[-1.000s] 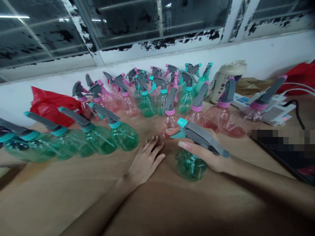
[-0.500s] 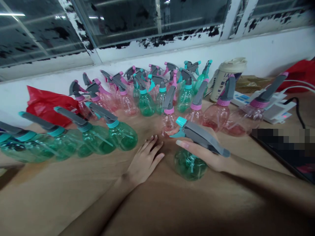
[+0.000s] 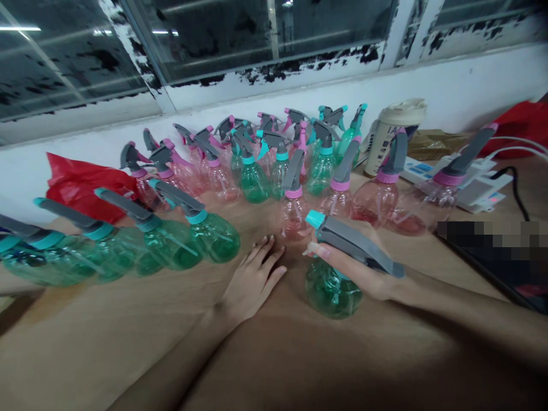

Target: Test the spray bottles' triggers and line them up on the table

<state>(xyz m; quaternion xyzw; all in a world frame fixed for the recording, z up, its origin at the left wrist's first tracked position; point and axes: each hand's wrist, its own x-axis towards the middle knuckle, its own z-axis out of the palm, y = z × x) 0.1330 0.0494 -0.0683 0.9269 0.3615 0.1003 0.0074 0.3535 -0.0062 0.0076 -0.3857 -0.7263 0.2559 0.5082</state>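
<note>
My right hand (image 3: 363, 268) is wrapped round the neck and trigger of a green spray bottle (image 3: 334, 294), which stands on the table. Its grey head with a turquoise nozzle points to the left, and my fingers cover most of the trigger. Flat on the wooden table (image 3: 240, 354) lies my left hand (image 3: 252, 279), fingers spread, holding nothing. Left of it a row of green spray bottles (image 3: 214, 237) stands close together. Just beyond my right hand are several pink spray bottles (image 3: 294, 214).
More pink and green spray bottles (image 3: 254, 180) crowd along the wall. A red plastic bag (image 3: 85, 185) lies at the left. At the right are a paper coffee cup (image 3: 391, 134), a white power strip (image 3: 479, 191) with cables, and a dark flat object (image 3: 492, 268), partly blurred out.
The fingers of my right hand have drawn in on the trigger, which was sticking out before. The held bottle has shifted slightly down. My left hand has stayed in place.
</note>
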